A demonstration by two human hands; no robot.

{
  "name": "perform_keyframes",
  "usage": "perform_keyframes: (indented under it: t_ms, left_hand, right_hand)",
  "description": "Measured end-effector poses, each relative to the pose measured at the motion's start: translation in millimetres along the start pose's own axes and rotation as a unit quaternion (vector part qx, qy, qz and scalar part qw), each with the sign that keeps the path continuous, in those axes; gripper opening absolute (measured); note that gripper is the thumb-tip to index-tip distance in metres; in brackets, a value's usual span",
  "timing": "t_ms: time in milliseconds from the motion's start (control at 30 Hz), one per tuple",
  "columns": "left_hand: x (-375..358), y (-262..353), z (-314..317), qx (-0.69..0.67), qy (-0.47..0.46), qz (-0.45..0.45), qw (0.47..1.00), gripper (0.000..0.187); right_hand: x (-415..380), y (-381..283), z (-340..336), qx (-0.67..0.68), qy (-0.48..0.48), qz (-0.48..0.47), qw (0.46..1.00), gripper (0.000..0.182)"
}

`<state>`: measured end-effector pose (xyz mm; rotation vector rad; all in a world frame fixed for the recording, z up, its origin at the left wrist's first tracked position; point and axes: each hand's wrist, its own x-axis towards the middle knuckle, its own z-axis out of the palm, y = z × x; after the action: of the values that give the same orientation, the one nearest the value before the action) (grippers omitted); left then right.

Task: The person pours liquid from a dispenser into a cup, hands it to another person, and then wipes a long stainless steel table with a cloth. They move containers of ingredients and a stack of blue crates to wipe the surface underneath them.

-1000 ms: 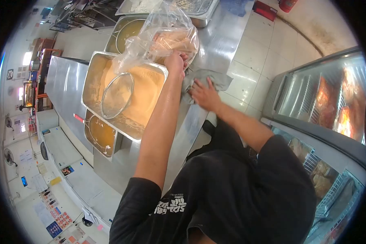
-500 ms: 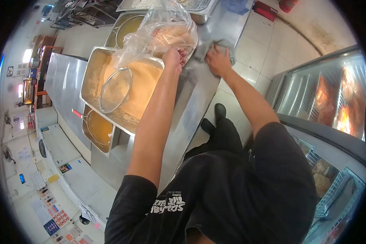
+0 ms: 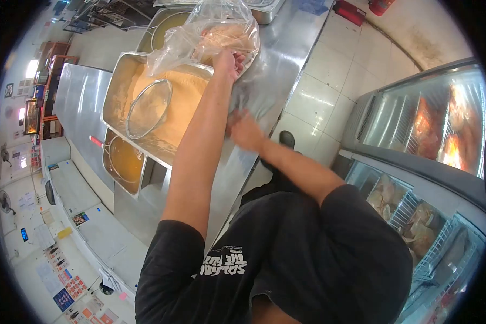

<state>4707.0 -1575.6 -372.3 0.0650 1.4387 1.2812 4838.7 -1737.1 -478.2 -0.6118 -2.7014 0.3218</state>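
Note:
My left hand (image 3: 229, 63) has its fingers curled at the lower edge of a clear plastic bag (image 3: 221, 32) that holds pale, raw-looking pieces. Beside and below the bag is a metal tray of orange-tan powder (image 3: 186, 92), with a round wire strainer (image 3: 149, 108) lying in it. My right hand (image 3: 245, 130) is low over the steel counter (image 3: 278, 59), blurred by motion. A grey smear, perhaps a cloth, shows by its fingers, but the fingers themselves cannot be made out.
A pan of yellowish liquid (image 3: 127, 164) with a red-handled strainer stands below the powder tray. Another liquid pan (image 3: 170, 32) is above it. At the right are a glass-fronted fridge (image 3: 432, 124) and an open drawer of bagged food (image 3: 416, 216). White tiled floor lies between.
My right hand has swept from the counter's right edge down and left toward my left forearm. My left hand stays at the bag. The whole view has shifted slightly.

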Motion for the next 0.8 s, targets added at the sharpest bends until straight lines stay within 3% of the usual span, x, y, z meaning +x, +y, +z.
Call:
perform_keyframes:
  t_ms: [33, 133, 167, 200, 267, 300, 367, 400, 433, 467, 533, 600, 733, 800]
  left_hand:
    - [-4.5, 1.7, 1.5, 0.008, 0.006, 0.014, 1.0, 0.014]
    - [-9.7, -1.8, -1.3, 0.007, 0.01, 0.025, 1.0, 0.014]
    - [-9.1, -0.4, -1.1, 0.001, 0.007, 0.027, 1.0, 0.015]
    - [-8.4, -0.8, -1.7, -0.005, 0.01, 0.027, 1.0, 0.015]
    - [-6.0, -4.2, -4.9, -0.002, -0.005, 0.042, 0.999, 0.015]
    - [-5.9, -7.8, -9.2, -0.007, -0.002, 0.042, 0.999, 0.015]
    - [-4.8, -5.1, -7.1, 0.026, -0.029, 0.053, 0.998, 0.015]
    - [-2.3, -2.7, -4.4, 0.023, -0.042, 0.063, 0.997, 0.015]
    - [-1.2, -5.0, -5.7, 0.02, -0.042, 0.056, 0.997, 0.014]
    - [-1.0, -8.3, -6.6, 0.016, -0.041, 0.048, 0.998, 0.013]
    - [-4.2, -10.3, -3.0, 0.0, -0.033, 0.061, 0.998, 0.014]
    - [-11.1, -14.5, -2.0, -0.01, -0.018, 0.068, 0.997, 0.015]
    - [-12.8, -17.9, -4.2, -0.01, 0.0, 0.072, 0.997, 0.016]
    - [-22.9, -19.3, -1.8, 0.045, 0.012, 0.11, 0.993, 0.017]
  right_hand:
    - [-17.7, -15.6, 7.2, 0.004, 0.082, -0.066, 0.994, 0.027]
    - [-47.9, 25.8, -14.0, 0.106, -0.019, -0.106, 0.989, 0.026]
    - [-41.7, 67.6, -11.3, 0.026, -0.031, -0.054, 0.998, 0.023]
    - [-34.9, 137.6, 17.4, 0.137, 0.064, -0.008, 0.988, 0.023]
    - [8.1, 218.5, -30.8, -0.088, 0.016, 0.139, 0.986, 0.029]
    - [8.2, 217.3, -28.5, -0.088, 0.012, 0.135, 0.987, 0.029]
    - [15.8, 219.5, -32.5, -0.2, 0.183, 0.176, 0.946, 0.037]
    - [9.6, 192.4, -32.7, -0.186, 0.035, 0.214, 0.958, 0.044]
    - [-7.7, 170.4, -11.6, -0.116, 0.085, 0.156, 0.977, 0.046]
    - [-24.3, 138.1, -6.6, -0.064, 0.061, 0.092, 0.992, 0.049]
    - [-49.5, 64.3, -20.9, -0.084, -0.129, 0.032, 0.988, 0.048]
    - [-64.6, 49.9, -41.7, 0.072, -0.113, -0.042, 0.99, 0.047]
    - [-15.8, 127.4, -47.0, 0.023, -0.115, 0.004, 0.993, 0.046]
    - [25.5, 189.6, -52.7, -0.055, -0.015, 0.156, 0.986, 0.043]
